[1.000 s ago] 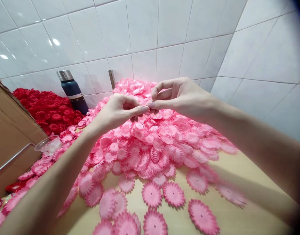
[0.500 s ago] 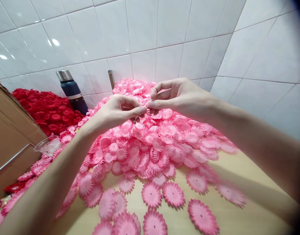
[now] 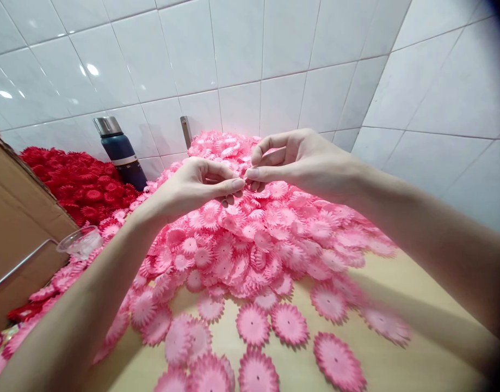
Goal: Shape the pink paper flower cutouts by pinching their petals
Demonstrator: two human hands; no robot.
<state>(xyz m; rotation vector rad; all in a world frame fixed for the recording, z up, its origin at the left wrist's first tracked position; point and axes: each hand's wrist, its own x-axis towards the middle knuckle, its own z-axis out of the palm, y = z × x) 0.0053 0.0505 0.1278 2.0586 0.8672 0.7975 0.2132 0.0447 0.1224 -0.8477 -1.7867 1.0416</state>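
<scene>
My left hand and my right hand meet fingertip to fingertip above a big heap of pink fabric flower petals. Both hands are closed in a pinch, thumb against forefinger. What sits between the fingertips is too small to make out. Single pink petal discs lie flat on the wooden table in front of the heap.
A pile of red petals lies at the back left, beside a dark blue flask with a steel cap. A clear plastic cup and a cardboard box stand at the left. White tiled walls close the back and right.
The two hands stay nearly still; my left thumb has shifted slightly against my right fingertips.
</scene>
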